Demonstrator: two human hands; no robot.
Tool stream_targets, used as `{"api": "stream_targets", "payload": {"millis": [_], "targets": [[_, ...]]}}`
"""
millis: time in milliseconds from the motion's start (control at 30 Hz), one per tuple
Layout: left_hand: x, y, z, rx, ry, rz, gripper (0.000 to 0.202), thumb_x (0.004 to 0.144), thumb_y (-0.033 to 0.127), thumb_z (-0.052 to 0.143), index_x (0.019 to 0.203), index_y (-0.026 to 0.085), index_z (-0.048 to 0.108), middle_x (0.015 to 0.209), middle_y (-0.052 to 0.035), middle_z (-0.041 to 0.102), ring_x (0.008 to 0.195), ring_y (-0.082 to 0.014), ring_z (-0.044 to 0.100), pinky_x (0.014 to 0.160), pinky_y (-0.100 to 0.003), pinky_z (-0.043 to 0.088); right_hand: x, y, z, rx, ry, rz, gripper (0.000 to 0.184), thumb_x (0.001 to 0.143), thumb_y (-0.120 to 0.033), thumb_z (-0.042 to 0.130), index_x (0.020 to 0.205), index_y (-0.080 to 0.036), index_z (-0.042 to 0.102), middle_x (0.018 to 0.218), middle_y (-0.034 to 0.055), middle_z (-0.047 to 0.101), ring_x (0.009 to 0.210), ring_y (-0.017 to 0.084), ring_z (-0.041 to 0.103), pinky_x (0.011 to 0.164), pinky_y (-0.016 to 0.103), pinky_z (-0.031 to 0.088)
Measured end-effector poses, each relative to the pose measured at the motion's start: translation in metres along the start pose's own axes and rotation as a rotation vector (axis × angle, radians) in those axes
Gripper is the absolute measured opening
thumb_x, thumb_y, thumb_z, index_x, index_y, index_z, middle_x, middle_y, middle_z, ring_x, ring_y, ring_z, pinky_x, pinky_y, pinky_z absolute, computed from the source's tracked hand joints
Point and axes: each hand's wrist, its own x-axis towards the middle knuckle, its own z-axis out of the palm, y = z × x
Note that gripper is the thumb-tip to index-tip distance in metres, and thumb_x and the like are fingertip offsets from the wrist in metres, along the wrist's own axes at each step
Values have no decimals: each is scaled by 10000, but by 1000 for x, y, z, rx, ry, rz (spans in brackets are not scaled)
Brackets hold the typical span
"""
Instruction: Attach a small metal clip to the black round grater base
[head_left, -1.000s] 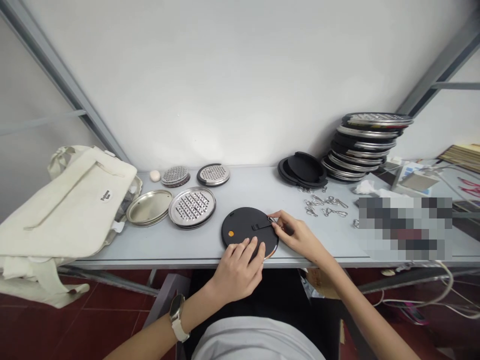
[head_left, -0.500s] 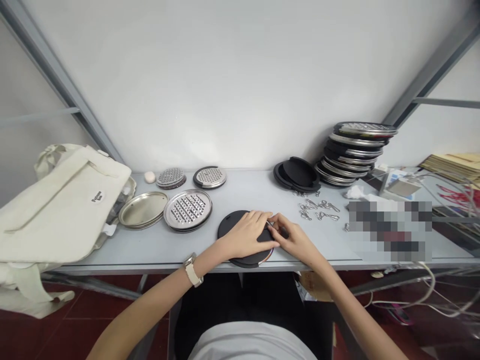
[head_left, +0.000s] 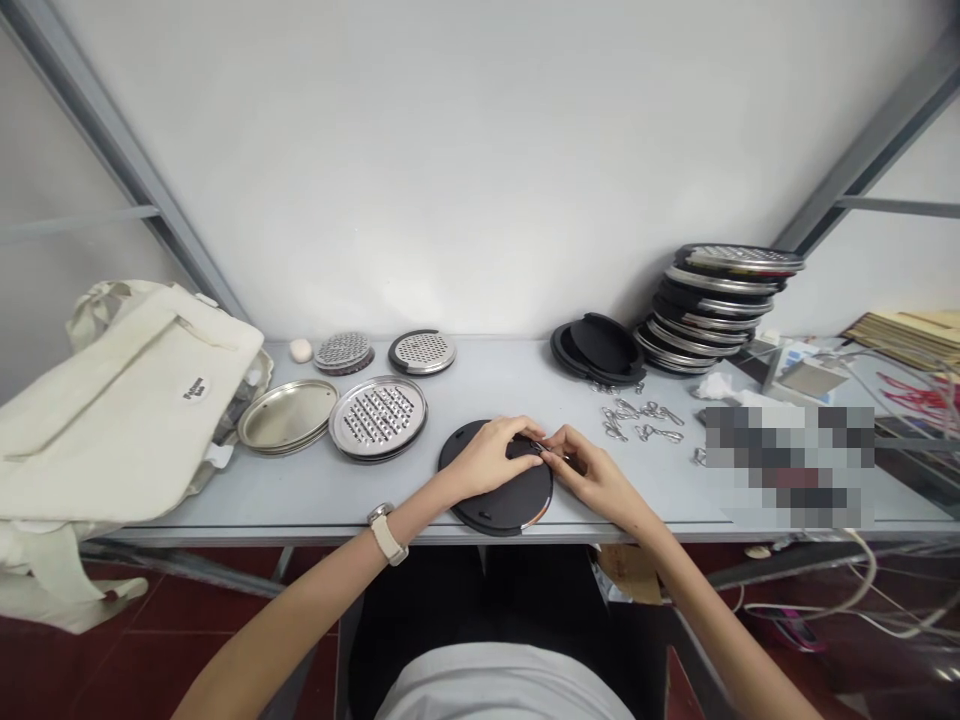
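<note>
A round black disc (head_left: pixel 504 495) lies flat at the front edge of the grey table (head_left: pixel 480 400). My left hand (head_left: pixel 491 455) rests on the disc's upper part, fingers curled and pinched at a small metal clip (head_left: pixel 541 449) by its right rim. My right hand (head_left: pixel 589 472) meets it from the right, thumb and forefinger pinched on the same clip. A watch sits on my left wrist.
Loose metal clips (head_left: pixel 637 420) lie right of the disc. Perforated steel grater discs (head_left: pixel 377 417) and a plain steel plate (head_left: pixel 287 415) sit left. Black lids (head_left: pixel 600 350) and a tall stack of discs (head_left: pixel 712 305) stand at the back right. A cream bag (head_left: pixel 127 400) fills the left end.
My left hand moved from the disc's near edge up onto its top right, joining the right hand at the clip. The view shifted slightly.
</note>
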Motion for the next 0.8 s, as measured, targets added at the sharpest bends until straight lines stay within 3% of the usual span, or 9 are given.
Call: {"api": "stream_targets", "payload": {"millis": [300,567,667,800], "targets": [[2,3,0,18,3,-25,265,812,168,665,1070,194,610,1052,-33,672,1031,-186,604,947,-328,438,-7,-3,-4,-29,8,13,217,950,-424,451,901,-216,493,747,-4,547,687,161,506,661,284,425],[2,3,0,109,-27,52,145,847,148,633,964,199,703,1011,-28,672,992,-174,595,944,-314,434,-28,-1,-10,-108,90,60,207,959,-395,433,992,-220,538,924,48,630,833,200,589,783,328,456],[2,1,0,89,-27,43,147,841,144,641,954,202,714,1011,-30,671,980,-175,602,937,-314,444,-48,5,-22,-232,208,81,212,943,-410,447,998,-234,551,981,71,635,926,238,596,839,370,451],[2,0,0,63,-27,23,141,839,153,644,944,211,719,1017,-30,663,979,-179,605,936,-319,451,-95,22,-64,-500,567,184,193,903,-433,477,987,-273,547,967,110,640,892,286,612,839,442,444]]}}
